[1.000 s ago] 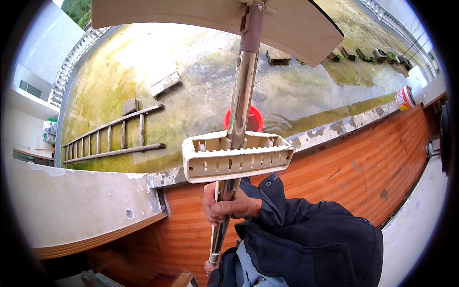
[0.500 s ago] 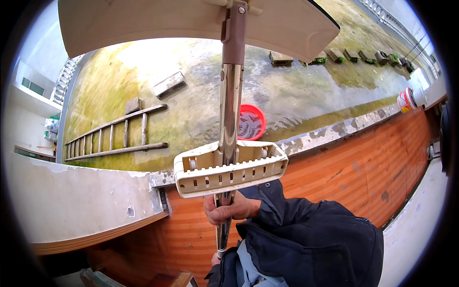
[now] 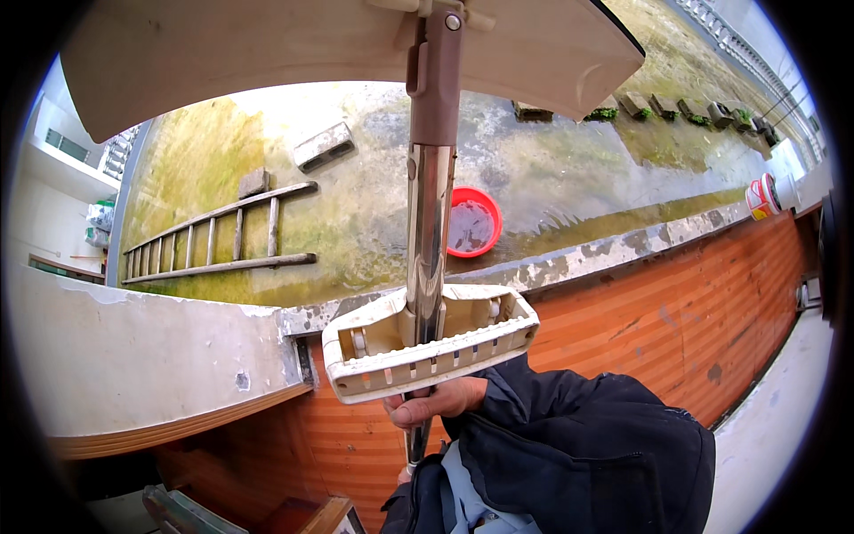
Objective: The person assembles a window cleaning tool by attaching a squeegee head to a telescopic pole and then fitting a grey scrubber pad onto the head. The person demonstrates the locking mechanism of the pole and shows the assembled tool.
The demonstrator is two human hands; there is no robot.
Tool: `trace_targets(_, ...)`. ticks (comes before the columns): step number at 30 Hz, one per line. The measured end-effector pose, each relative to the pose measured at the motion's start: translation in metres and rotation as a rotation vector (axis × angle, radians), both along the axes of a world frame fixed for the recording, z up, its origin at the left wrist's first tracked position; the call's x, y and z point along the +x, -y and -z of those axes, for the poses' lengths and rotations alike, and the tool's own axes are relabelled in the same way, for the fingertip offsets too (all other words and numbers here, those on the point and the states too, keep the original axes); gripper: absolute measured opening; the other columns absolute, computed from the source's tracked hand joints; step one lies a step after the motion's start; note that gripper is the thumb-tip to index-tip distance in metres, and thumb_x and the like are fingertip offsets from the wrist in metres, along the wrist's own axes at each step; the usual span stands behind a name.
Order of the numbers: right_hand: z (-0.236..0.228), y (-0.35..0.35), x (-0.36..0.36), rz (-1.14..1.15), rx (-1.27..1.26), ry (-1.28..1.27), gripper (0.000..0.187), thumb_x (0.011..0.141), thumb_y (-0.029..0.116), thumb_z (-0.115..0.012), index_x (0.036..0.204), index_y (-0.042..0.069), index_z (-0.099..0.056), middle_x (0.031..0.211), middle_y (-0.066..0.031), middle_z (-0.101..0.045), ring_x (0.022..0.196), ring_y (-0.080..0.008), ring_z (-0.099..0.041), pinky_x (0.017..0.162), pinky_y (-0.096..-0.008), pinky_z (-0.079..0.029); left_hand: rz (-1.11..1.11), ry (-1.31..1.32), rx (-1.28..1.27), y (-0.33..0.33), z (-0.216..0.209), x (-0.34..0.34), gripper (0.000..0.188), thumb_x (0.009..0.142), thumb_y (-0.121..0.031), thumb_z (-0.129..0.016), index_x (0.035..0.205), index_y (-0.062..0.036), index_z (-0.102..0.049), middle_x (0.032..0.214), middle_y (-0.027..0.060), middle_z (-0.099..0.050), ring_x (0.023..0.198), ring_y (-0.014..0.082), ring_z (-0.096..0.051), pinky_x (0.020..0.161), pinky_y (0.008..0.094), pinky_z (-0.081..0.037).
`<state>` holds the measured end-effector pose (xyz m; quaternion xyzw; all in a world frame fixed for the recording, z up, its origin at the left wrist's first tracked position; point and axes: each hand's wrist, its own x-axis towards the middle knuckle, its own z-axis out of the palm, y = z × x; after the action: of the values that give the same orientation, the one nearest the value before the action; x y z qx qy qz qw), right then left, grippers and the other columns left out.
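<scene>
- Long-handled mop with a shiny silver metal pole (image 3: 431, 214): long axis runs away from the body, near-vertical in view, head end farthest out.
- Right hand (image 3: 436, 405), dark sleeve entering from the right: fingers wrapped round the pole, just below the slotted cream plastic wringer (image 3: 425, 378). Touching the wringer? Cannot tell.
- Left hand (image 3: 405, 476): only a sliver by the pole's lower end; its grip cannot be told.
- Right hand therefore nearer the wringer and head.
- Broad cream flat mop head (image 3: 329, 44): well beyond the right hand, across the top of view, joined to the pole by a brownish-grey plastic sleeve (image 3: 435, 98).
- Round red plastic basin (image 3: 498, 219), water inside: on the wet ground, appearing right of the pole, between wringer and head in view.
</scene>
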<state>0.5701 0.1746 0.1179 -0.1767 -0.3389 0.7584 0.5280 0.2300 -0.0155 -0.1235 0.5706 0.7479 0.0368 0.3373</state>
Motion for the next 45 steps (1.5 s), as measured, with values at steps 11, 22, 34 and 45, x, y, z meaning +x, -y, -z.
trace_targets(11, -0.008, -0.024, 0.010, -0.034, -0.086, -0.267, 0.022, 0.088, 0.013, -0.068, 0.088, 0.004, -0.049, 0.064, -0.0051, -0.049, 0.057, -0.0161, -0.051, 0.054, -0.0332, -0.045, 0.048, 0.173, 0.024, -0.008, -0.040, 0.002, 0.028, 0.080, -0.023, -0.078, 0.081, 0.0028, -0.069, 0.058, 0.0110, -0.062, 0.060, 0.0109, -0.062, 0.055, 0.0313, -0.049)
trace_targets(22, -0.047, -0.075, 0.048, 0.256, -0.108, -0.423, 0.019, 0.092, 0.021, -0.062, 0.085, 0.011, -0.046, 0.057, -0.0023, -0.043, 0.044, -0.0149, -0.046, 0.045, -0.0355, -0.046, 0.109, 0.356, 0.081, -0.027, -0.118, -0.013, 0.028, 0.081, -0.023, -0.078, 0.082, 0.0032, -0.069, 0.057, 0.0106, -0.061, 0.059, 0.0094, -0.061, 0.054, 0.0304, -0.049)
trace_targets(34, -0.073, -0.081, 0.072, 0.316, -0.086, -0.402, 0.029, 0.093, 0.030, -0.058, 0.071, 0.013, -0.049, 0.056, 0.0009, -0.041, 0.045, -0.0144, -0.044, 0.048, -0.0371, -0.045, 0.149, 0.295, -0.079, -0.019, -0.175, -0.030, 0.024, 0.075, -0.017, -0.081, 0.076, 0.0025, -0.069, 0.055, 0.0114, -0.059, 0.059, 0.0079, -0.060, 0.054, 0.0313, -0.048)
trace_targets(45, -0.075, -0.079, 0.065, 0.299, -0.060, -0.367, 0.026, 0.093, 0.032, -0.058, 0.077, 0.013, -0.051, 0.057, 0.0017, -0.040, 0.045, -0.0141, -0.043, 0.048, -0.0363, -0.046, 0.195, 0.296, -0.101, -0.003, -0.178, -0.040, 0.021, 0.074, -0.015, -0.081, 0.074, 0.0022, -0.068, 0.055, 0.0121, -0.057, 0.059, 0.0065, -0.059, 0.053, 0.0310, -0.048)
